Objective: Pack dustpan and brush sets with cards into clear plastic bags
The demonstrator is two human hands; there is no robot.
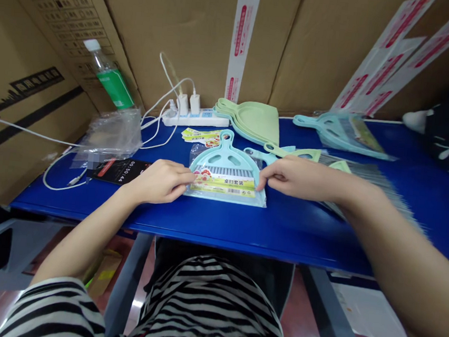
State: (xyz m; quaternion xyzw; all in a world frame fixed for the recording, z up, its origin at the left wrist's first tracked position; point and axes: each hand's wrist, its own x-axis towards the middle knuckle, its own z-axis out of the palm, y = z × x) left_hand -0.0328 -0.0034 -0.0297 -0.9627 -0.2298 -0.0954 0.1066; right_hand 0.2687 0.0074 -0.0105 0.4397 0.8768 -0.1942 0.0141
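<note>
A light blue dustpan [226, 150] lies flat in a clear plastic bag on the blue table, its handle pointing away from me. A grey-bristled brush and a yellow-green printed label card [227, 182] show through the plastic. At the bag's left edge, the fingers of my left hand [163, 181] are closed on it. My right hand [289, 176] has its fingers curled, with the index finger and thumb at the bag's right edge. Just behind the dustpan are loose label cards [207, 136]. Brushes with grey bristles [385, 186] lie partly hidden under my right forearm.
Stacked green and blue dustpans [259, 116] stand behind, with another bagged blue dustpan [331, 131] at right. A power strip [201, 117] with cables lies along the cardboard wall [191, 22]. Clear bags [112, 131], a phone [117, 170] and a bottle [115, 86] are left.
</note>
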